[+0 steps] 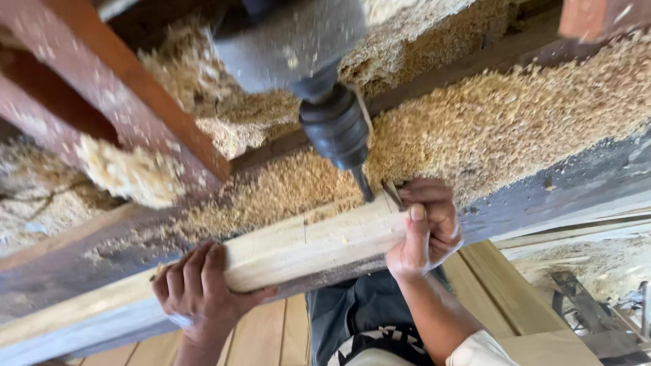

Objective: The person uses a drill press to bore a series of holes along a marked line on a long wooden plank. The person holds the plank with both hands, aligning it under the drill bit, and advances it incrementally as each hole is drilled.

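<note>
A pale squared wood piece lies along the front edge of a dark machine bed. My left hand grips its left end from below, fingers curled over the top. At the right end, my right hand wraps around the wood with the thumb up on its face. A black drill chuck hangs above, and its dark bit meets the top of the wood just left of my right fingers. A thin grey sliver sticks up beside those fingers; I cannot tell what it is.
Heaps of sawdust and shavings cover the bed behind the wood. Reddish-brown beams cross the upper left. The grey machine body sits above the chuck. Light wooden planks and my dark clothing show below; metal parts lie lower right.
</note>
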